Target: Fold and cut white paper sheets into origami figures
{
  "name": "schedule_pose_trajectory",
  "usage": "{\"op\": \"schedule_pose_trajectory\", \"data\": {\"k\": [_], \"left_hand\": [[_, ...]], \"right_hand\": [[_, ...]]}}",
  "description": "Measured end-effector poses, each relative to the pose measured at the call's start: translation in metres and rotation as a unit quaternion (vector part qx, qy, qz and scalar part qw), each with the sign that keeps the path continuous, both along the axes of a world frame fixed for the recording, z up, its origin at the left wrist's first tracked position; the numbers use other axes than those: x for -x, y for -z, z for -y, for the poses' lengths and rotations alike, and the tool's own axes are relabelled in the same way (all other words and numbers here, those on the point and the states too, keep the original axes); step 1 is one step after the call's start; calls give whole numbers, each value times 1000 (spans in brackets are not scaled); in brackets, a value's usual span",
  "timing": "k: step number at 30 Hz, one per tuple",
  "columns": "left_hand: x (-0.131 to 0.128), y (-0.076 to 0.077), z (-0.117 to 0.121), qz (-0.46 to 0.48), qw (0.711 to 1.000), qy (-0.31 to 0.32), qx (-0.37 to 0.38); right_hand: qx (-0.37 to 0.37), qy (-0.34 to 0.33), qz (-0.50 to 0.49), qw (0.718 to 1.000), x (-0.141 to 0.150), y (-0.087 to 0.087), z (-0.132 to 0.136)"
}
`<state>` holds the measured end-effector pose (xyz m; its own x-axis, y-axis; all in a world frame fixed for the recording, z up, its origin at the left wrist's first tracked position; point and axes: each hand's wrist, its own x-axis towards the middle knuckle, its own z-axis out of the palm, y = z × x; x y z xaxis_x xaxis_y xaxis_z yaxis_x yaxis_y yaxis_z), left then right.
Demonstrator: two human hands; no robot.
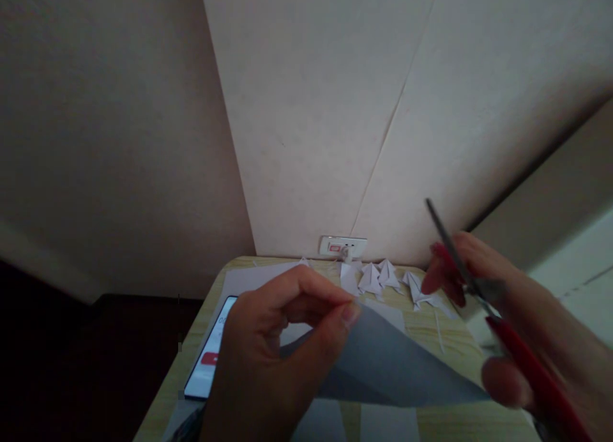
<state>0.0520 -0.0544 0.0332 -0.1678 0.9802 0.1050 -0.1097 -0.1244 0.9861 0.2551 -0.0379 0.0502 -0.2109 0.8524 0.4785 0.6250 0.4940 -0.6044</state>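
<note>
My left hand (282, 346) is closed, thumb and forefinger pinching the upper corner of a folded sheet of paper (383, 359). The sheet narrows to a point at the right, close to my right thumb; I cannot tell whether they touch. In my right hand (507, 282) is a pair of red-handled scissors (454, 257), somewhat blurred. Their blades look spread, one aimed up and left, above the paper. Part of the scissors is hidden by the fingers.
On the small wooden table (460, 340) lies a phone (204, 359) with a lit screen, partly behind my left hand. Several folded white paper figures (371, 279) and loose white sheets are along the back. A wall socket (330, 245) with a plug sits just behind.
</note>
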Motion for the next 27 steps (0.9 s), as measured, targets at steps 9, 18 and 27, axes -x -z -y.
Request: {"op": "schedule_pose_trajectory", "data": {"k": [9, 18, 27], "left_hand": [[-1, 4, -4, 37, 998, 23, -37], [-1, 6, -6, 28, 998, 16, -51], [-2, 9, -7, 40, 997, 15, -71]], "right_hand": [[-4, -91, 222, 971, 11, -3, 2], [10, -84, 215, 973, 16, -4, 1], [38, -113, 232, 965, 15, -8, 1]]}}
